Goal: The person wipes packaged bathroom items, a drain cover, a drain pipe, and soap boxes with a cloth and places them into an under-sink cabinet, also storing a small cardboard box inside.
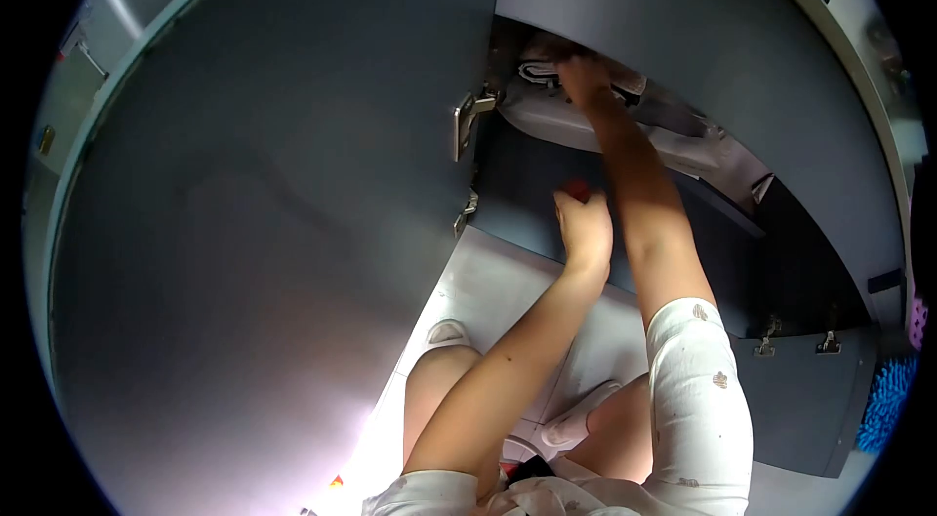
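Note:
My left hand (586, 225) is closed around a small red object (577, 190) in front of the open cabinet. Only the object's top shows above the fingers, so its kind cannot be made out. Deeper inside, my right hand (586, 79) reaches up to a folded, cloth-like bundle (537, 73) with a dark-and-white edge. The fingers are bent against the bundle, partly in shadow, and what they grip is unclear. Beneath the bundle is a pale, rounded surface (556, 122).
A large grey cabinet door (273, 194) stands open at left on metal hinges (465, 125). Another open door (800, 399) is at right, near a blue shaggy item (888, 404). The grey cabinet floor (532, 179) lies below my right arm; pale floor tiles (498, 272) are underneath.

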Available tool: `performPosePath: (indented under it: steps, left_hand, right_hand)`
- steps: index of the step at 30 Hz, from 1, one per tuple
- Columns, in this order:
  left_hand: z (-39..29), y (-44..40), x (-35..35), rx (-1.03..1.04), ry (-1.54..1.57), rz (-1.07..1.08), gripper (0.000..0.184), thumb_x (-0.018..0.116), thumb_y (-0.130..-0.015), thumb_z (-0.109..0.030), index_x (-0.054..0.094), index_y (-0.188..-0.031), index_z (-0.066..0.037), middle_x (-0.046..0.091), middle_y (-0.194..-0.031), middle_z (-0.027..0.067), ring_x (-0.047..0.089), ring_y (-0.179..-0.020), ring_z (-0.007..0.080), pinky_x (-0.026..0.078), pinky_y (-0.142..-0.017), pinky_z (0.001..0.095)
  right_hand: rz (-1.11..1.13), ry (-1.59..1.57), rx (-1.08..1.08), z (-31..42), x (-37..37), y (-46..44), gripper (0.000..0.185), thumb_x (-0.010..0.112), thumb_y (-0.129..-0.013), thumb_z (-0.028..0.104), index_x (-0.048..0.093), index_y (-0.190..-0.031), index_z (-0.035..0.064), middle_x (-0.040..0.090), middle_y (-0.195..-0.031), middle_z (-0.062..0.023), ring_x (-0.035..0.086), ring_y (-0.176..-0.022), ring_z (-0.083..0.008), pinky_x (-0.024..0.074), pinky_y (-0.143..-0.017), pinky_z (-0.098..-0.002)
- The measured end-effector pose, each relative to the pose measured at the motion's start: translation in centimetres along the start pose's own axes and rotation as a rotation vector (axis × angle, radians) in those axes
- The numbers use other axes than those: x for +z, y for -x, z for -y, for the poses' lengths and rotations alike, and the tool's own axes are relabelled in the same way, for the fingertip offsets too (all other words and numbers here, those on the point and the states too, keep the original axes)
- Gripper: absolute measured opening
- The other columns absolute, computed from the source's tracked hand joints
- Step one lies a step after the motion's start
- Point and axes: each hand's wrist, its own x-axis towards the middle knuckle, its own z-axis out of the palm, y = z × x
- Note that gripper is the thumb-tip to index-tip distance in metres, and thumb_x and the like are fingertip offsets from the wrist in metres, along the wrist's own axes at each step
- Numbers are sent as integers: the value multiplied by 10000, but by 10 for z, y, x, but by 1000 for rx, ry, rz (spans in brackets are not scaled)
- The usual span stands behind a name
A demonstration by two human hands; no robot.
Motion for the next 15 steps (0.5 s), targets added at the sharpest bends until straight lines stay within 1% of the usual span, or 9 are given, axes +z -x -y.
performPosePath:
  steps: [1, 3, 4, 6, 7, 9, 13, 14, 15]
  left_hand:
    - [5, -1, 2, 30, -30, 0, 327, 465, -769, -102, 373, -1068, -7, 462, -1006, 114, 511, -802, 182, 423, -692, 324]
    - [8, 0, 5, 29, 18, 5, 317, 448, -761, -85, 380, -1058, 0, 467, -980, 117, 513, -799, 178, 430, -668, 317]
    - [6, 3, 5, 22, 16, 2, 317, 448, -761, -85, 380, -1058, 0, 467, -980, 117, 513, -799, 178, 430, -668, 317]
    - [1, 6, 6, -1, 23, -21, 331, 485, -726, -127, 434, -1016, 22, 441, -1070, 184, 428, -1003, 304, 328, -873, 359]
    - [5, 3, 8, 1, 22, -19, 331, 485, -726, -127, 434, -1016, 22, 441, -1070, 184, 428, -1003, 304, 328, -873, 359]
    - [9, 1, 8, -18, 20, -35, 303, 479, -739, -140, 442, -990, 25, 453, -1041, 180, 434, -986, 302, 334, -863, 363]
    - [2, 7, 7, -54, 45, -76, 279, 461, -783, -178, 452, -969, 28, 460, -1024, 177, 439, -973, 300, 340, -852, 364]
    - [3, 6, 8, -50, 45, -73, 279, 461, -783, -178, 452, -969, 28, 460, -1024, 177, 439, -973, 300, 340, -852, 364]
    - [8, 4, 8, -3, 29, -95, 279, 443, -800, -198, 433, -993, 4, 471, -987, 127, 469, -859, 227, 378, -734, 326]
  right_hand:
    - [140, -54, 156, -2, -5, -18, 317, 514, -768, 174, 558, -1082, 182, 510, -1148, -54, 508, -1030, -244, 448, -802, -419]
    - [290, -111, 308, 4, -12, -32, 298, 512, -771, 170, 570, -1063, 164, 539, -1115, -48, 538, -990, -239, 475, -763, -400]
    - [396, -136, 328, 10, -16, -35, 330, 528, -765, 172, 546, -1093, 141, 517, -1144, -68, 510, -1030, -251, 447, -809, -404]
    - [496, -156, 351, 15, -25, -25, 369, 543, -758, 175, 522, -1122, 118, 495, -1173, -88, 481, -1069, -262, 420, -856, -409]
    - [464, -120, 200, 17, -26, -7, 431, 556, -750, 183, 474, -1166, 107, 455, -1210, -99, 429, -1117, -265, 373, -904, -406]
    - [657, -294, 89, 5, -29, -1, 628, 572, -740, 215, 298, -1298, 125, 286, -1339, -115, 249, -1243, -276, 208, -1019, -422]
    - [645, -459, 116, 8, -28, -5, 627, 555, -760, 229, 273, -1317, 182, 220, -1374, -94, 214, -1260, -277, 190, -1023, -449]
    - [456, -316, 28, 16, -29, 1, 609, 559, -763, 248, 296, -1309, 195, 221, -1373, -87, 213, -1262, -272, 188, -1022, -454]
    - [266, -173, -60, 21, -27, 5, 591, 563, -766, 267, 318, -1301, 209, 222, -1373, -80, 212, -1264, -266, 187, -1021, -460]
